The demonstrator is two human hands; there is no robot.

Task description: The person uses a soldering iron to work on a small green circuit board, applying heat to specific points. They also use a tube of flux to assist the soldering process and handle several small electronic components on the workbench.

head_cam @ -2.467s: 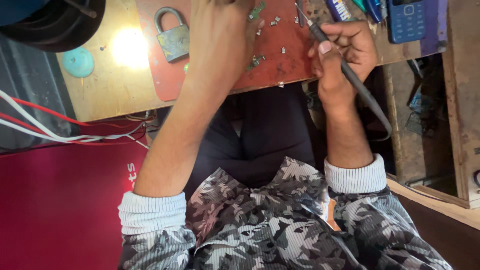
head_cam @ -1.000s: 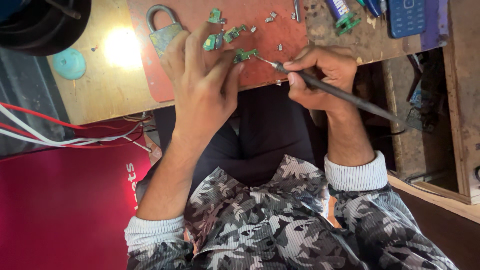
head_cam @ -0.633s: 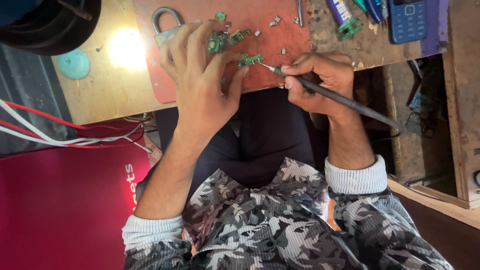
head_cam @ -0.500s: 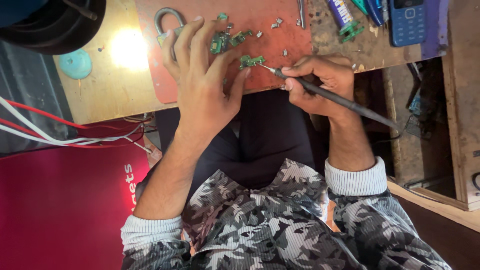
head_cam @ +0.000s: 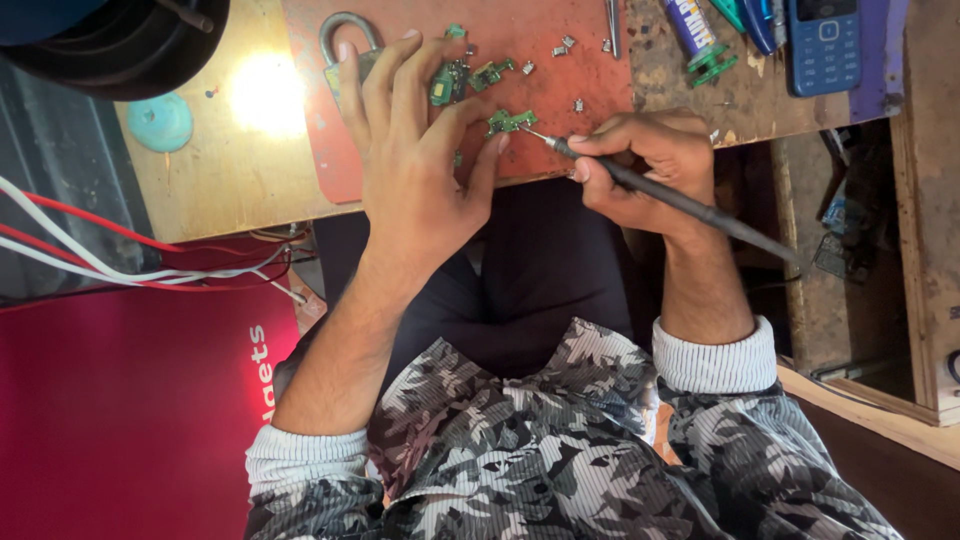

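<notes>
At the red mat's (head_cam: 560, 90) near edge, spread left hand (head_cam: 415, 170) fingers steady a small green circuit board (head_cam: 510, 121); right hand (head_cam: 650, 165) pinches a dark soldering iron (head_cam: 680, 200), tip pointing left, shaft slanting down-right.

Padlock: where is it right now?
Head view, upper left: the padlock lies on the red mat, partly under the left hand's fingertips, left of the green boards.

Single head-worn view, steeply downward, close over the workbench (head_cam: 250, 180).
</notes>
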